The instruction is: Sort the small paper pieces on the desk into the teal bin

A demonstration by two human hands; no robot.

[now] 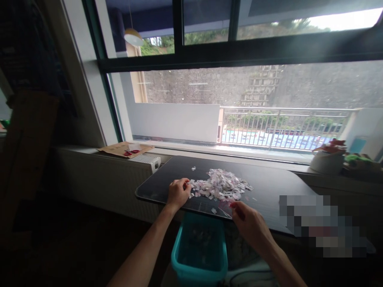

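Observation:
A heap of small torn paper scraps (224, 184), whitish with some pink, lies on the dark tabletop (269, 179). My left hand (178, 193) rests at the heap's left edge. Its fingers are curled together beside a few scraps; whatever they may hold is too small to make out. My right hand (250, 220) is at the near edge of the table, thumb and fingers pinched on a thin, see-through pinkish plastic piece (225, 208). A loose scrap (214, 211) lies just left of that plastic.
Below the table edge stands a teal bin (199, 269) with scraps inside. Red-handled scissors (131, 152) lie on a brown envelope (115, 149) on the left sill. A pot (326, 161) stands at the right sill. A blurred patch covers the table's right end.

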